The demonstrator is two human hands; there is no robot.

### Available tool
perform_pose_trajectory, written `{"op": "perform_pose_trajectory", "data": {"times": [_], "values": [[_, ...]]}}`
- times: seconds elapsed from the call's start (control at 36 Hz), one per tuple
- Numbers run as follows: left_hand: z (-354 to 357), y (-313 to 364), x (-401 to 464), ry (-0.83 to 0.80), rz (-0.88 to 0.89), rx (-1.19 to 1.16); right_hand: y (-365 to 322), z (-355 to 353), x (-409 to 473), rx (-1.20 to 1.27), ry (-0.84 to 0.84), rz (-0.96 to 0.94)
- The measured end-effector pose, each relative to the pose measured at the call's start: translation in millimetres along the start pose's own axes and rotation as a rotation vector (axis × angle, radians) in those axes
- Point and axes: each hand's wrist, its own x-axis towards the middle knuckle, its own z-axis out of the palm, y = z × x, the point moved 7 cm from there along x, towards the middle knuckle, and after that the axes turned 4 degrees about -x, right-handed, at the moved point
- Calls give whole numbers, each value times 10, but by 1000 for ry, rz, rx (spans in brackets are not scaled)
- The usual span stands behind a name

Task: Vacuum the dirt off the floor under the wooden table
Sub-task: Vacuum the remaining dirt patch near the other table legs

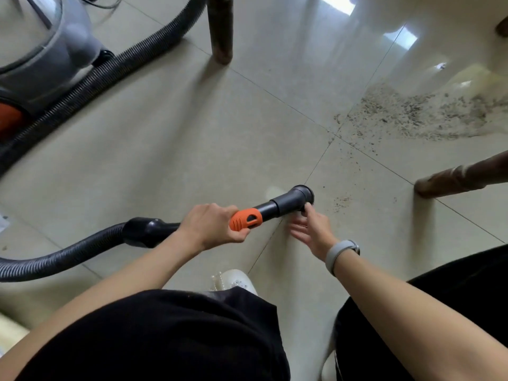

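The main dirt (417,114) is lying on the floor (192,147) to the far right of the nozzle (302,196), between two wooden table legs (220,31), with a thin trail of specks running back toward the nozzle and a small patch sitting just right of it. The wand (270,209) is being held low, its long axis pointing right and slightly far, so the mouth is already being aimed roughly along the trail. The left hand (213,225) is being kept clenched as the grip around the wand at the orange collar (244,220), forearm coming in from the near left. The right hand (313,229) is nearer the dirt; its fingertips are being laid against the nozzle's underside, the remaining fingers spread loosely, grasping nothing firmly. The hose (68,251) is trailing away left toward the vacuum body (46,50) at the far left. A push to the far right is judged to be what is called for.
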Motion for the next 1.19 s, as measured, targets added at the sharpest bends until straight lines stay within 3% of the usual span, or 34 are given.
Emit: {"op": "perform_pose_trajectory", "data": {"times": [0.17, 0.42, 0.58, 0.81, 0.92, 1.19], "values": [[141, 214, 116, -80, 102, -63, -53, 206, -98, 304, -59, 73], [261, 516, 88, -375, 181, -125, 214, 11, -187, 396, 137, 153], [443, 757, 113, -482, 190, -113, 373, -274, -212, 475, 156, 178], [404, 749, 174, -517, 110, -211, 310, -270, -69, 469, 108, 138], [456, 477, 77, -579, -23, -338, 249, 19, -42, 406, 16, 124], [459, -135, -226, -602, -137, -284, 357, 683, -118, 354, -72, 150]]}}
